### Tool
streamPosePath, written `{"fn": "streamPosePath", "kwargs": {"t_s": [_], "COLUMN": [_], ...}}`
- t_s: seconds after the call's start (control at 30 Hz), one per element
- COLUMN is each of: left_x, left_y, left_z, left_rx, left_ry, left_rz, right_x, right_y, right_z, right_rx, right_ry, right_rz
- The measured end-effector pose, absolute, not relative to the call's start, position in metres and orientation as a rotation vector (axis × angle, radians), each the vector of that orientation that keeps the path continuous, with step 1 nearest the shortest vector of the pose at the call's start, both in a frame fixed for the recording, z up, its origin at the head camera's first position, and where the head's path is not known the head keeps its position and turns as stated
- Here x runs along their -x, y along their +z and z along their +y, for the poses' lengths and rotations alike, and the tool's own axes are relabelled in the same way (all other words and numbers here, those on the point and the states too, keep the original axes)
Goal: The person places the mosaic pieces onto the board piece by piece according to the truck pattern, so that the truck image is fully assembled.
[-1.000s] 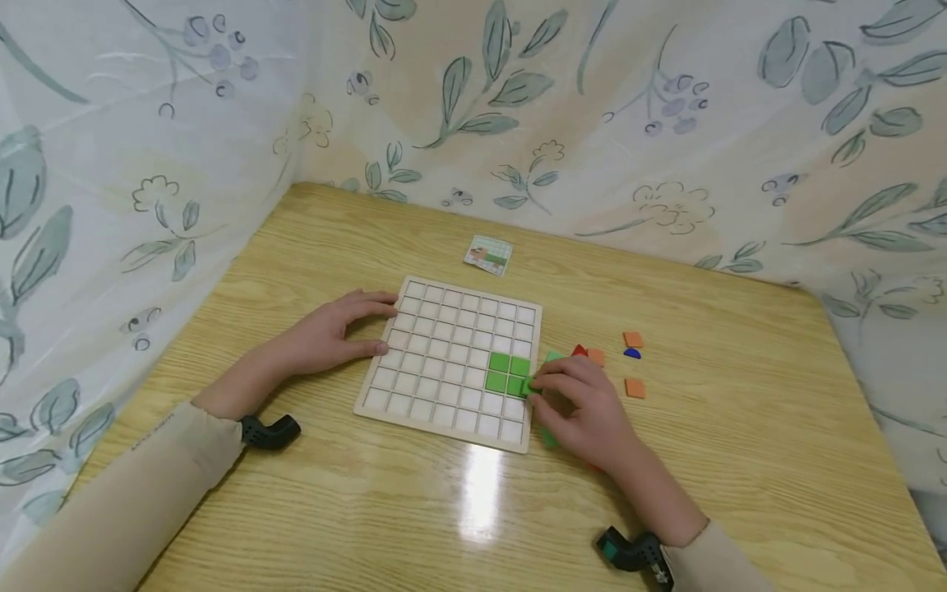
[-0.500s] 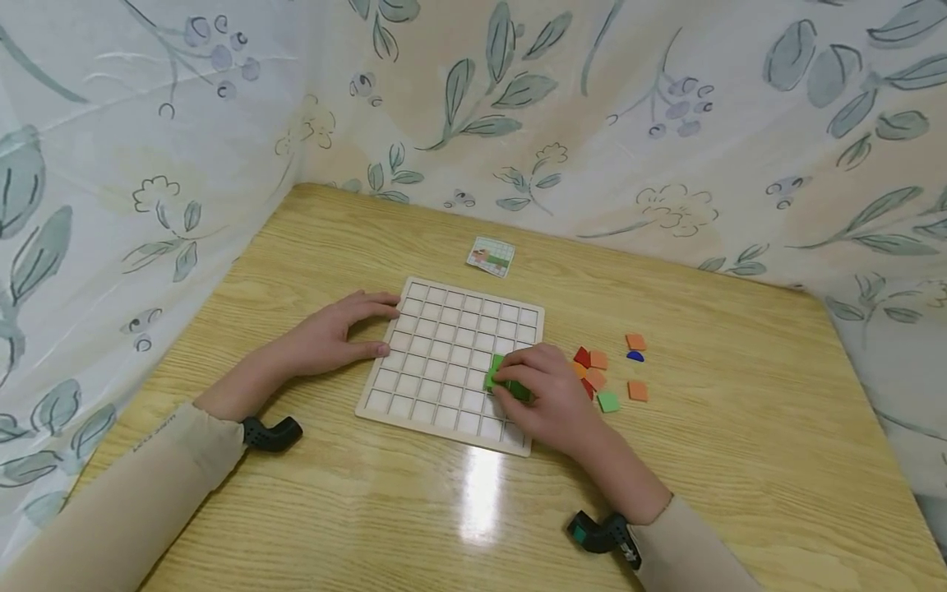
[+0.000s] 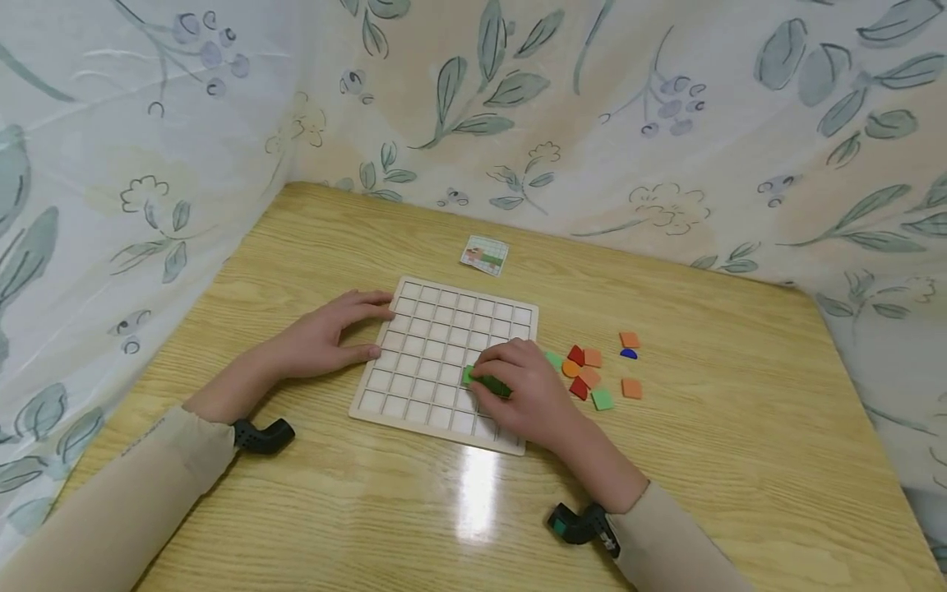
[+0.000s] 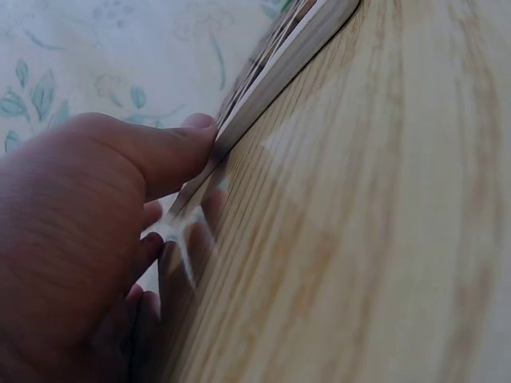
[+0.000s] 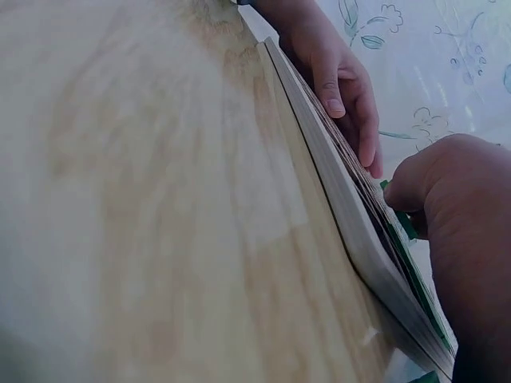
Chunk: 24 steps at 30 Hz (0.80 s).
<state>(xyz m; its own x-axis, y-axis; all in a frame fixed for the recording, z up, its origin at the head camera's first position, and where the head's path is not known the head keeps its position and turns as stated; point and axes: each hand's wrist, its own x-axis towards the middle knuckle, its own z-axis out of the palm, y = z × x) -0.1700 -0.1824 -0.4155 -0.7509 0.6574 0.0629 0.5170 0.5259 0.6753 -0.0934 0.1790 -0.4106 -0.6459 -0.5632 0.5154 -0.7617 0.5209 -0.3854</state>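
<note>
A wooden grid board point(image 3: 423, 353) with square cells lies on the table. At its left edge my left hand point(image 3: 325, 335) rests with fingers spread, the fingertips and thumb touching the frame. In the left wrist view the thumb point(image 4: 180, 152) lies against the board's side. My right hand point(image 3: 527, 390) is over the right half of the board and pinches a green square tile point(image 3: 468, 376) between thumb and fingers. More green tiles point(image 3: 496, 385) show on the board beneath that hand, partly hidden by it. The right wrist view shows the pinched tile at the thumb tip, close over the board.
Right of the board lie loose tiles: red ones point(image 3: 579, 388), orange squares point(image 3: 631, 388), an orange round piece point(image 3: 570, 368), a light green square point(image 3: 602, 400) and a blue half-round piece point(image 3: 628, 353). A picture card point(image 3: 484, 255) lies behind the board, before a floral curtain point(image 3: 473, 107).
My right hand has carried the green tile leftward from the board's right edge to over the cells, uncovering loose tiles at the right. My left hand has stayed at the left edge.
</note>
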Motion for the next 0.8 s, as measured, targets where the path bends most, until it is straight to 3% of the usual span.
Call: {"fn": "streamPosePath", "kwargs": {"t_s": [0.8], "left_x": [0.1705], "left_y": [-0.4153], "left_z": [-0.1839], "left_rx": [-1.022], "left_ry": [0.99], "left_rz": [2.551], "right_x": [0.0953], "right_y": [-0.4177], "right_z": [0.1776], "right_rx": [-1.144], "right_ry": [0.782], "right_rz": [-2.449]}}
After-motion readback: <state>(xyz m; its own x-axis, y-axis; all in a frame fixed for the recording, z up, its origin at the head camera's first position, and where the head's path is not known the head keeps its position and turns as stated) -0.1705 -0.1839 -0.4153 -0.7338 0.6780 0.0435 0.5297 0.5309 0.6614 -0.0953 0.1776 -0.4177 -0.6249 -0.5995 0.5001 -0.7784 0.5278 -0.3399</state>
